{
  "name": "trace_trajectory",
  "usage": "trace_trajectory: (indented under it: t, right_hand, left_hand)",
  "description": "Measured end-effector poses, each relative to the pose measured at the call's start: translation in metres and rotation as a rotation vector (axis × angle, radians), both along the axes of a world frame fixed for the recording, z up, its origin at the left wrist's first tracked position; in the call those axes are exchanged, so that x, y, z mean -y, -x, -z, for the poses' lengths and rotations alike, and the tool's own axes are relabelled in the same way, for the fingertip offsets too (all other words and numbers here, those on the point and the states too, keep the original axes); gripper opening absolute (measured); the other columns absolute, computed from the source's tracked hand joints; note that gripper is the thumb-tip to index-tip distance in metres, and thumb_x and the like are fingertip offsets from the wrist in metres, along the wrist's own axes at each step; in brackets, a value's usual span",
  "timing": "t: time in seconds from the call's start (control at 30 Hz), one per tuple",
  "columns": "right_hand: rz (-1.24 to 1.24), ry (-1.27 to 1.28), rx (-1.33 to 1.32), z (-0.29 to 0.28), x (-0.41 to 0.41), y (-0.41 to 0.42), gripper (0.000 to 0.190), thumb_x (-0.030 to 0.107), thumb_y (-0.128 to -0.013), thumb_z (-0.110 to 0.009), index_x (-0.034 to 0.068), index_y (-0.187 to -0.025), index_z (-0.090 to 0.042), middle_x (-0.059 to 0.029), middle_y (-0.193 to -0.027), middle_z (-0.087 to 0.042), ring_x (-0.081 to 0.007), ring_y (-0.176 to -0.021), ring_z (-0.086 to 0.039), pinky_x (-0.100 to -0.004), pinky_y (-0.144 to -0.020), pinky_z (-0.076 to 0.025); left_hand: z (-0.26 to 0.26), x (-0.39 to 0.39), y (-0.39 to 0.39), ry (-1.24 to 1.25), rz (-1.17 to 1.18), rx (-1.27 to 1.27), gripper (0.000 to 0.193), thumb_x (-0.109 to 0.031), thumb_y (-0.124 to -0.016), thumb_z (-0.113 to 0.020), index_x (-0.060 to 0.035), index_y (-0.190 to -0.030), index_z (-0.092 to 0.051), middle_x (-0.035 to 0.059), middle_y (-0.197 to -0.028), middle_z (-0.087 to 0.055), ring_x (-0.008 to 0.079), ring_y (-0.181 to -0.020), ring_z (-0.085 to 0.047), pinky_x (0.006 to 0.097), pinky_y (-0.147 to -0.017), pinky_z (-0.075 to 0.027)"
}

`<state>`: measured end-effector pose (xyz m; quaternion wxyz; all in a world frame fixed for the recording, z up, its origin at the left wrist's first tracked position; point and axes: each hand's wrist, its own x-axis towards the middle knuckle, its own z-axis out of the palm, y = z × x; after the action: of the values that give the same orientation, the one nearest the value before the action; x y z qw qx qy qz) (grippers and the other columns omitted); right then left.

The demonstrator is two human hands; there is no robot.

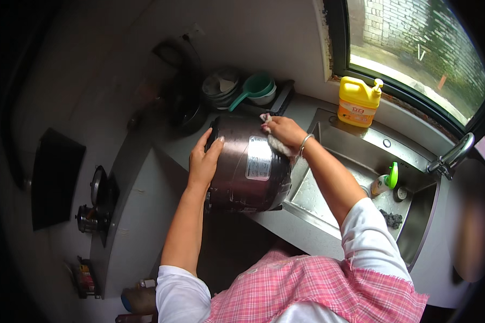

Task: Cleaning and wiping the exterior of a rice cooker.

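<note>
A dark brown, glossy appliance body, perhaps a rice cooker (234, 173), lies on its side at the counter's edge, with a silver label facing up. My left hand (204, 159) grips its left rim, thumb on the outer wall. In my right hand (287, 131) is a pale cloth with reddish parts (279, 145), pressed against the appliance's upper right side. A metal bangle sits on my right wrist. The underside of the appliance is turned away to the right, and its inside is hidden.
Right of the appliance is a steel sink (335, 226) holding a spray bottle (382, 183) and a dark scrubber (391, 219); a faucet (448, 157) stands behind. A yellow detergent jug (359, 103) stands by the window. Stacked bowls (220, 95) and a green ladle-strainer (258, 84) sit at the back.
</note>
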<state>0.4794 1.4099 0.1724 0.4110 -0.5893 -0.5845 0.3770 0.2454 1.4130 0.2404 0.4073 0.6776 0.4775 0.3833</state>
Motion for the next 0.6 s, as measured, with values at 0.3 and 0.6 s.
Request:
trace_trajectory:
  t: [0.3,0.6]
  right_hand:
    - [0.033,-0.779,0.517,-0.007,0.098,0.146,0.06,0.019,-0.075,-0.06,0.001,-0.129,-0.043,-0.0189,-0.137,-0.038,-0.0333,-0.131,-0.032,-0.0494,-0.108,-0.02]
    - [0.128,-0.452,0.471,-0.027,0.017,0.08,0.038,0.022,-0.084,-0.049,0.006,-0.117,-0.053,-0.0129,-0.123,-0.052,-0.0273,-0.119,-0.046,-0.0566,-0.101,-0.026]
  left_hand:
    - [0.001,-0.017,0.005,0.038,-0.207,-0.019,0.071,-0.041,-0.082,-0.062,0.0059,-0.131,-0.041,0.0226,-0.122,-0.053,0.0237,-0.113,-0.051,0.0303,-0.095,-0.039]
    - [0.008,-0.02,0.006,0.027,-0.177,0.0,0.067,-0.037,-0.082,-0.062,0.0005,-0.133,-0.04,0.0214,-0.126,-0.05,0.0253,-0.116,-0.048,0.0313,-0.097,-0.036]
